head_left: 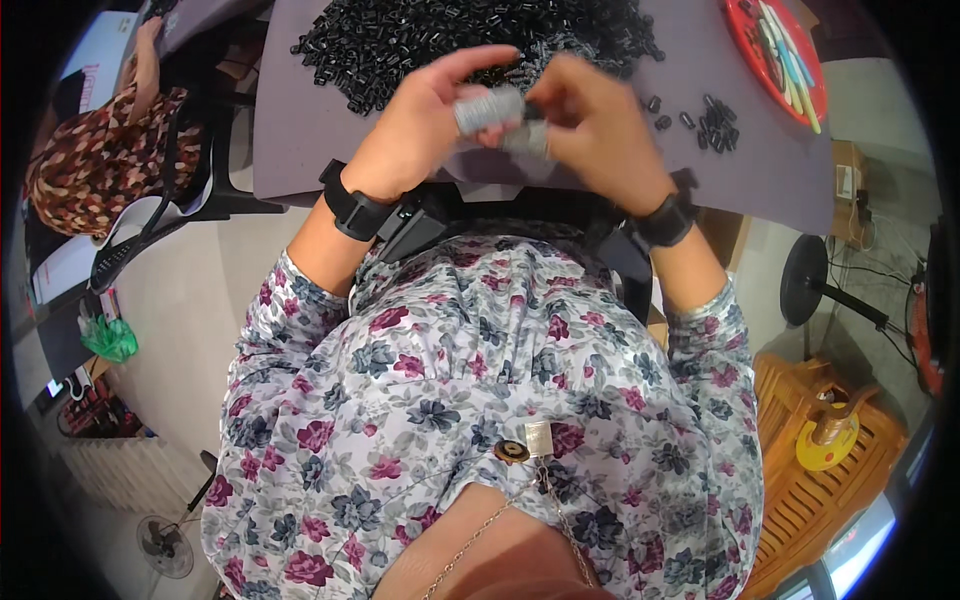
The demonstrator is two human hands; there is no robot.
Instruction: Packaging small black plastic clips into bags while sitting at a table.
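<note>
Both my hands are raised over the near edge of the table, blurred by motion. My left hand (415,125) has its index finger stretched out and the other fingers curled in. Across its fingers lies a pale grey ribbed band (489,110); whether it is worn or held I cannot tell. My right hand (605,125) pinches close beside it, near a second grey piece (526,140) and a small dark spot between the hands. What the fingers grip is too smeared to name. Behind them spreads a large heap of small black cylindrical parts (380,50), with greyer parts (560,50) at its near side.
To the right lie a small group of black parts (716,125) and a red tray (745,50) holding pale sticks. Another person's arm (147,70) shows at far left. A black round-based stand (803,280) and an orange slatted chair (790,500) stand at right.
</note>
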